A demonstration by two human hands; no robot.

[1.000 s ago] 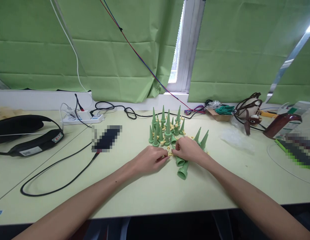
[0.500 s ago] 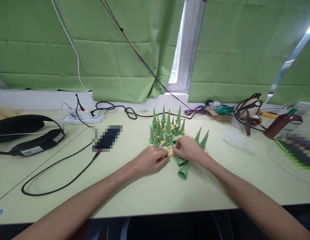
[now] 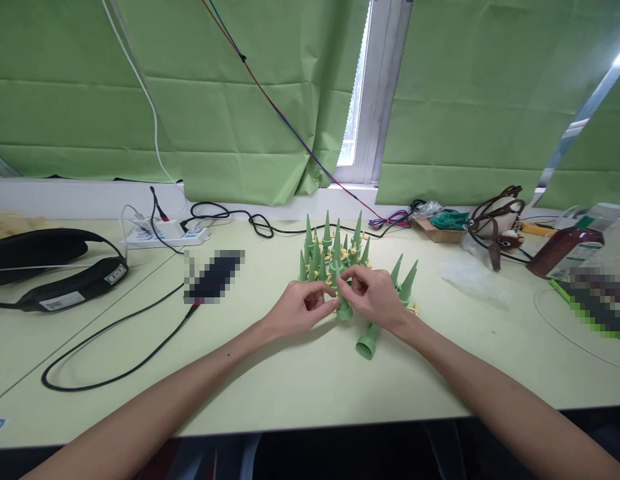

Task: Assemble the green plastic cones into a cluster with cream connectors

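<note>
A green plastic watering spike stands upright on the table, its wide base down. My right hand pinches it between thumb and fingers near its upper part. My left hand is at the spike's left side, thumb and index finger curled together in a pinch; whatever lies between the tips is too small to make out. Just behind my hands several more green spikes stand in a cluster with small yellow valves among them. Another green spike lies below my right hand, partly hidden by it.
Two upright spikes stand right of my right hand, beside a yellow valve. A blurred-out phone with a black cable lies left. Farther right are a plastic bag, a small carton and a brown bottle.
My right hand has brought a lying spike upright between my hands. My left hand has shifted slightly up to its side, its pinch now above where the yellow valve was.
</note>
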